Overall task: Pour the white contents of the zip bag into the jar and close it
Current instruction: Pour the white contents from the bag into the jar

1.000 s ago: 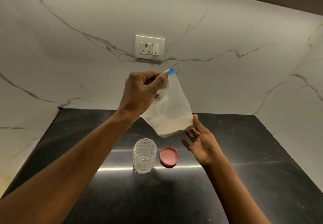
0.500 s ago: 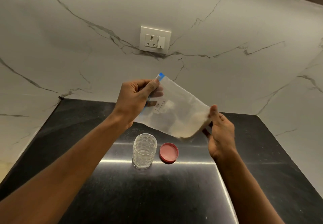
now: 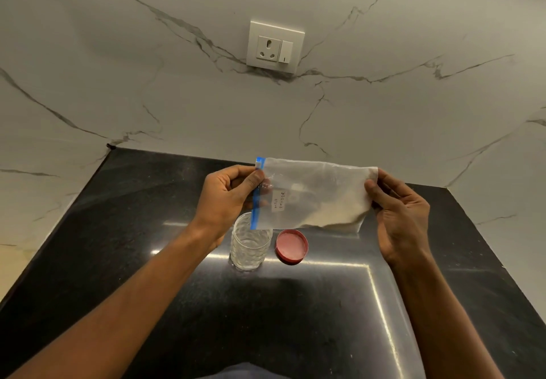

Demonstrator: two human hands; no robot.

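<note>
A clear zip bag (image 3: 316,192) with a blue zip strip lies sideways in the air above the counter, white powder gathered in its lower right part. My left hand (image 3: 227,198) pinches the zip end, which hangs just over the mouth of the clear dimpled jar (image 3: 249,245). My right hand (image 3: 399,213) holds the bag's bottom edge. The jar stands upright with no lid on it. Its red lid (image 3: 292,245) lies flat on the counter right beside the jar.
The black stone counter (image 3: 147,216) is bounded by marble walls at the back, left and right. A white wall socket (image 3: 276,46) sits on the back wall above the counter. A dark cloth edge shows at the bottom of the view.
The bag has turned from hanging upright to lying sideways and lower. My right hand took hold of its bottom edge and raised it. The zip end has come down over the jar.
</note>
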